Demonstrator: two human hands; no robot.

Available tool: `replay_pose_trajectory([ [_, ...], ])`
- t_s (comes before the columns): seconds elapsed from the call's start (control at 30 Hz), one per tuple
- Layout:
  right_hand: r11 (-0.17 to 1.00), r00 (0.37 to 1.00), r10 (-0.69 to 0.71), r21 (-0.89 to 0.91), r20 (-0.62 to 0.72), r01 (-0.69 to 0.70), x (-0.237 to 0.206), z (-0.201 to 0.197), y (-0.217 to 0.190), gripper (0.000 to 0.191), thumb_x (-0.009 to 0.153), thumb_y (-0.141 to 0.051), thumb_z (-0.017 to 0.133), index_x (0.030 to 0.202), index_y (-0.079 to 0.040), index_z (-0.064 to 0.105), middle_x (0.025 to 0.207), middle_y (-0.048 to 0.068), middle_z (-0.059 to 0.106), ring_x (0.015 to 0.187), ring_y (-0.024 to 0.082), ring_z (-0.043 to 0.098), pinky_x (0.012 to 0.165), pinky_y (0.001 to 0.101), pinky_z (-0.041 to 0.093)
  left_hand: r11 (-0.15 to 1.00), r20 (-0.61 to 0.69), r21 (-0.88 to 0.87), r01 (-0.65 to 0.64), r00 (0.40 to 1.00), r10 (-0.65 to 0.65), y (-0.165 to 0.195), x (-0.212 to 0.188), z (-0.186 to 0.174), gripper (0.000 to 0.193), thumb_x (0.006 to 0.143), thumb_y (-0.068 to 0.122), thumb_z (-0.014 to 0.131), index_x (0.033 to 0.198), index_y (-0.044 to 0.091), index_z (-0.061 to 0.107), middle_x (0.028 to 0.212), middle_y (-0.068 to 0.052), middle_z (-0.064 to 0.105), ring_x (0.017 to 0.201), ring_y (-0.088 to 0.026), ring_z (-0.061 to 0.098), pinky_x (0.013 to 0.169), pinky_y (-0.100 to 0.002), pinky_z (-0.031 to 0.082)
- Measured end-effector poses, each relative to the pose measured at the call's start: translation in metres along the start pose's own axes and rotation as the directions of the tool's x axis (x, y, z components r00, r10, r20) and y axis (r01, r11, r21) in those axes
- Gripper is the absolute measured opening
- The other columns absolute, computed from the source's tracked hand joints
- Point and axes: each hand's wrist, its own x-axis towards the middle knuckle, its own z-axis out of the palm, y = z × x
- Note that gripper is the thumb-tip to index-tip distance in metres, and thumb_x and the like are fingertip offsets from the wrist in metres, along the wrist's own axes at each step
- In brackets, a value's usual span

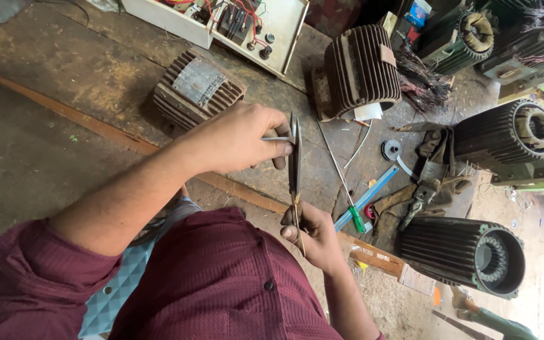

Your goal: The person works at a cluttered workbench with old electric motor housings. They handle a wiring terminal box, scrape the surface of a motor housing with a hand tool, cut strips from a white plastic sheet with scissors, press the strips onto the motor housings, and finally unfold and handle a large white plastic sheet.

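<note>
Maroon shirt (221, 283) nearest; above it, right hand (316, 236) pinches thin tan strip (297, 211), left hand (240, 138) closed on scissors (295, 157); strip judged light, flexible, best gripped near its lower end.

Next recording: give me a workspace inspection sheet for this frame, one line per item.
Surface: worn, stained wooden workbench, dusty, with wire scraps.
Job's things: thin strip of brownish material standing upright, with long dark metal scissors set along it.
Clutter: ribbed dark motor housings, green-handled screwdriver, blue flat ruler, crumpled cloth.
Hands: left hand grips the scissors; right hand pinches the strip's lower end.
Cables: red and black wires inside the open white electrical box.
Surroundings: more wound motor stators at upper right; concrete floor.
</note>
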Motion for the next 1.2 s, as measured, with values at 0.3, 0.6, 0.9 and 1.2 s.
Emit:
replay_pose_trajectory([
  [0.3, 0.995, 0.999, 0.042, 0.091, -0.028, -0.039, -0.001, -0.005, 0.016, 0.031, 0.089, -0.027, 0.082, 0.083, -0.002, 0.065, 0.07, -0.001, 0.063, 0.062, 0.006, 0.057, 0.054, 0.0232, 0.045, 0.998, 0.06, -0.051, 0.049, 0.997, -0.046, -0.012, 0.013, 0.008, 0.025, 0.091, 0.033, 0.068, 0.104, 0.011, 0.07, 0.086, 0.001, 0.08, 0.061, -0.01, 0.069, 0.06, -0.031, 0.057],
  [0.6, 0.979, 0.981, 0.056, 0.204, -0.184, -0.017, -0.006, -0.016, 0.035, 0.034, 0.092, -0.034, 0.077, 0.087, -0.003, 0.065, 0.077, 0.0, 0.065, 0.066, 0.008, 0.059, 0.059, 0.024, 0.049, 0.594, -0.083, -0.8, -0.078, 0.996, 0.019, -0.064, 0.035, 0.036, 0.021, 0.103, 0.026, 0.06, 0.113, 0.008, 0.059, 0.096, 0.004, 0.064, 0.088, -0.004, 0.061, 0.078, -0.025, 0.054],
  [0.9, 0.971, 0.967, 0.106, 0.234, -0.233, -0.05, -0.007, -0.013, 0.039, 0.033, 0.091, -0.033, 0.078, 0.087, -0.002, 0.066, 0.074, 0.001, 0.063, 0.065, 0.009, 0.059, 0.059, 0.0258, 0.05, 0.893, -0.472, -0.321, -0.316, 0.871, 0.139, -0.061, 0.036, 0.041, 0.022, 0.097, 0.023, 0.072, 0.111, 0.006, 0.072, 0.099, -0.003, 0.06, 0.084, -0.011, 0.065, 0.069, -0.027, 0.058],
  [1.2, 0.969, 0.966, 0.102, 0.244, -0.239, -0.042, -0.007, -0.011, 0.038, 0.033, 0.092, -0.031, 0.078, 0.086, -0.001, 0.066, 0.073, 0.002, 0.063, 0.065, 0.009, 0.059, 0.059, 0.026, 0.051, 0.861, -0.314, -0.416, -0.293, 0.935, 0.166, -0.042, 0.024, 0.037, 0.03, 0.103, 0.029, 0.064, 0.118, 0.004, 0.074, 0.094, -0.006, 0.077, 0.085, -0.011, 0.073, 0.075, -0.025, 0.059],
])
